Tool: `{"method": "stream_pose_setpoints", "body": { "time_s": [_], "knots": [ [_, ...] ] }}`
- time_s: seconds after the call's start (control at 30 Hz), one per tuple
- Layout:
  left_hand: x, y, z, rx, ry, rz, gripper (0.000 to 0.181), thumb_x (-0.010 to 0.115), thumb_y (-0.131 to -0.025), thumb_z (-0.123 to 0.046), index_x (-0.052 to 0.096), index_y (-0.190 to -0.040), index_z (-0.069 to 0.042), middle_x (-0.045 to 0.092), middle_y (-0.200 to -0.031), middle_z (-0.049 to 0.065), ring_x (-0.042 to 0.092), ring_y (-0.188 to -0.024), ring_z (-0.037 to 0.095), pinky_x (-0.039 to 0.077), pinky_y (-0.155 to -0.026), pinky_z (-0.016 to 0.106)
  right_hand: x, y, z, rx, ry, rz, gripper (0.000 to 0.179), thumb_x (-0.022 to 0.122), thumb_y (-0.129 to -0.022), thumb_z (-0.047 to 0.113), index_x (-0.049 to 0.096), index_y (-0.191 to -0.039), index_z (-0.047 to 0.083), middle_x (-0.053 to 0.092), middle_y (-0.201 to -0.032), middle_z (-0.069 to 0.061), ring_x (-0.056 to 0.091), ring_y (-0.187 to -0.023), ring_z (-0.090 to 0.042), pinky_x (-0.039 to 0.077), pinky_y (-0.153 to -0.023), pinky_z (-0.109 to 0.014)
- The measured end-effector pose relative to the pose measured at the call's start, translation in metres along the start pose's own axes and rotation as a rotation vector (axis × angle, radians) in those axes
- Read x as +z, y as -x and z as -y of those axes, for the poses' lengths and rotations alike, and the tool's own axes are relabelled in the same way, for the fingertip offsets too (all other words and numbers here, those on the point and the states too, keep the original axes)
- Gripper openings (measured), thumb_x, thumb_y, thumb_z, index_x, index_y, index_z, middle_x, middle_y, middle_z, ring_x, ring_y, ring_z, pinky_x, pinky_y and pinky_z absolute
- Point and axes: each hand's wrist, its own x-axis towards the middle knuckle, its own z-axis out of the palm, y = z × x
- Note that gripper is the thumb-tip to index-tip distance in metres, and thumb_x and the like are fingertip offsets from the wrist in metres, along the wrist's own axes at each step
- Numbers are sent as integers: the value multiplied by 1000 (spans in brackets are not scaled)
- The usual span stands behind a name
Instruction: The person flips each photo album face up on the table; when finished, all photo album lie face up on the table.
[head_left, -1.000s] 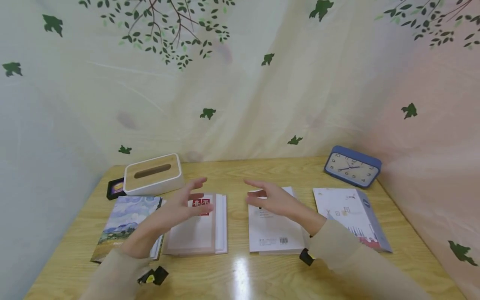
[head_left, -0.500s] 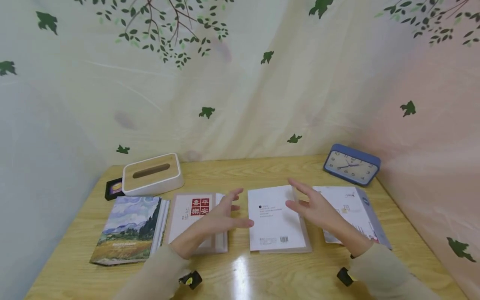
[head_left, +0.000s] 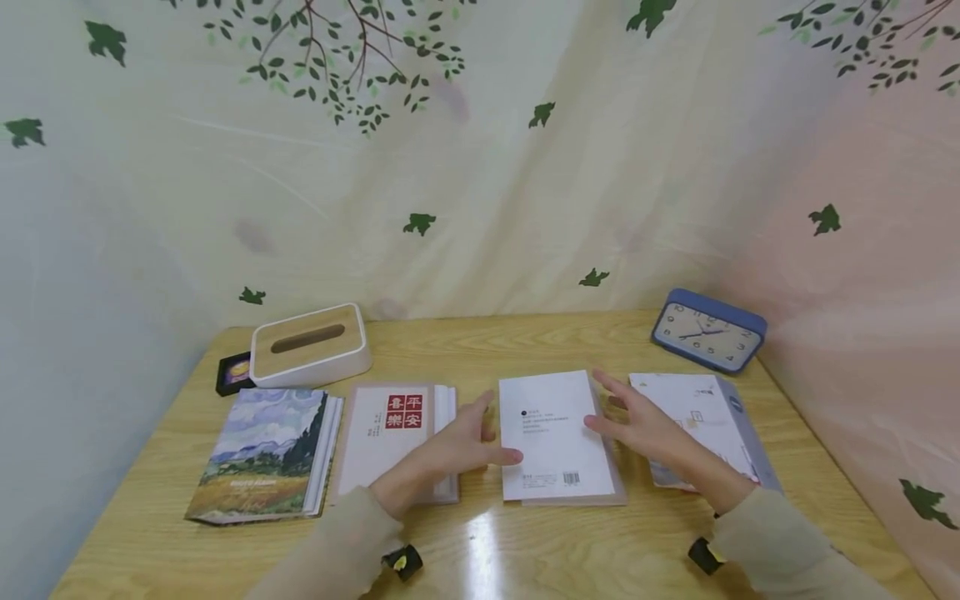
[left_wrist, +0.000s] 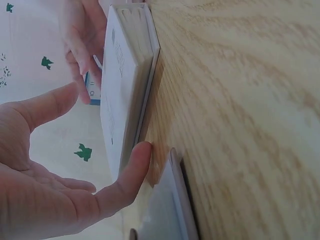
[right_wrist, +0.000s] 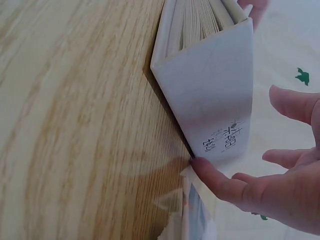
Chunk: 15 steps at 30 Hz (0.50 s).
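Presently, the white book (head_left: 555, 442) lies flat between the left grip (head_left: 457, 444) and right grip (head_left: 652, 429), both spread.

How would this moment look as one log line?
left hand: left of white book | right hand: right of it | contact: unclear | white book: on table

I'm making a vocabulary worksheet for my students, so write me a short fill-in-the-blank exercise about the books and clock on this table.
1. The left hand and right hand flank the white book, which has a black-striped ____ near its lower right corner.
2. The landscape-covered book lies at the far ____ end of the row of books.
3. The clock has a ____ casing.
4. The second book from the left bears a four-character block coloured ____.

Missing words: barcode; left; blue; red.
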Motion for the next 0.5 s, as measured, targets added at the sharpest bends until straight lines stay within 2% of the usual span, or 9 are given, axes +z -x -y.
{"method": "stream_pose_setpoints", "body": {
  "time_s": [0.1,0.13,0.2,0.27,0.37,0.5],
  "knots": [
    [2,-3,0,-3,41,11,109,85,-84,-19,11,-162,-3,41,-140,30,59,-82,21,55,-71,37,-1,0,-3,4,-7,14,91,74,-95,33,19,-162,7,15,-167,-21,27,-144,-51,22,-115,-65],
    [2,-4,0,-7,52,15,109,86,-84,-17,11,-162,-3,40,-141,30,58,-78,20,55,-65,35,-2,-1,-4,5,-11,19,92,75,-94,31,19,-162,6,15,-166,-21,27,-144,-51,22,-116,-64],
    [4,-7,2,-16,73,20,111,86,-83,-16,9,-162,-4,33,-150,32,60,-81,22,55,-61,34,-3,-1,-6,6,-10,29,92,76,-94,29,18,-162,5,16,-166,-22,27,-144,-51,22,-116,-64],
    [6,-9,2,-21,82,22,111,86,-83,-16,9,-162,-3,23,-159,31,60,-96,25,57,-62,36,-3,-1,-7,17,-11,35,93,76,-93,30,19,-162,5,18,-165,-23,27,-145,-50,21,-116,-65],
    [8,-12,4,-12,88,31,102,84,-85,-14,17,-160,-2,34,-154,29,60,-101,28,58,-62,38,-4,-1,-8,33,-21,46,94,76,-93,33,19,-162,5,26,-161,-27,30,-144,-49,25,-115,-64],
    [10,-16,8,20,69,39,80,81,-86,-6,33,-150,2,52,-134,21,64,-77,25,58,-56,37,-2,0,-9,78,-67,70,99,77,-92,36,17,-162,3,36,-155,-31,38,-140,-48,42,-108,-55]
  ]
}}
